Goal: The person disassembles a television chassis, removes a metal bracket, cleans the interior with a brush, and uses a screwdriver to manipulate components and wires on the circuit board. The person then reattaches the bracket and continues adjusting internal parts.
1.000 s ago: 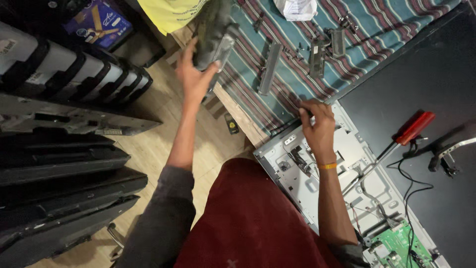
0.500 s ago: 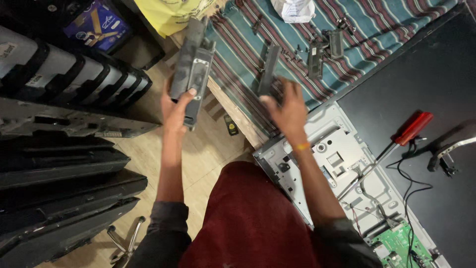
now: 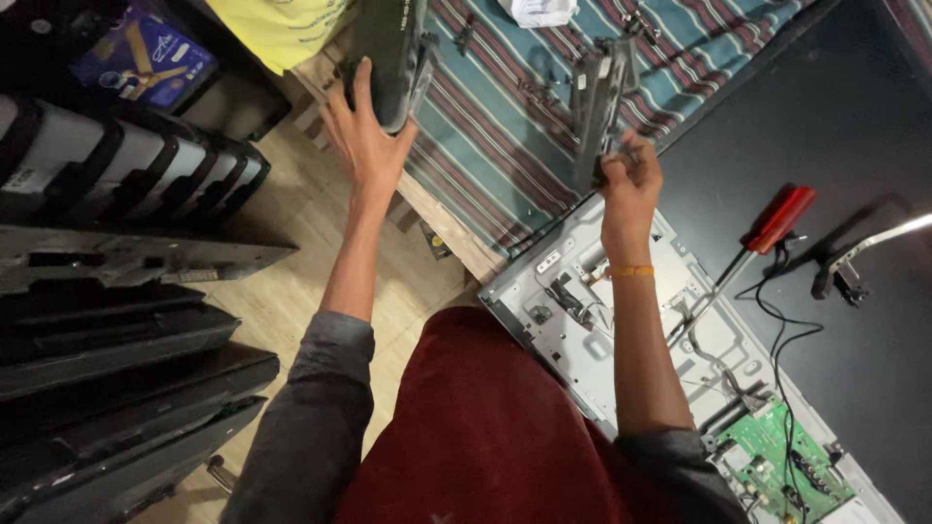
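My left hand is raised over the edge of the striped cloth and grips a dark, flat plastic part from below. My right hand holds the lower end of a grey metal bracket, lifted just above the cloth. Below my right arm lies a silver metal chassis with a green circuit board at its near end. A red-handled screwdriver rests beside the chassis on the dark panel.
A striped cloth carries small metal brackets and a white wad. Black flat-screen backs stack at the left on a wooden floor. Black cables and a bent metal arm lie right.
My right hand left the chassis, reached to the cloth and picked up the grey bracket. My left hand kept the dark part and shifted it a little to the right.
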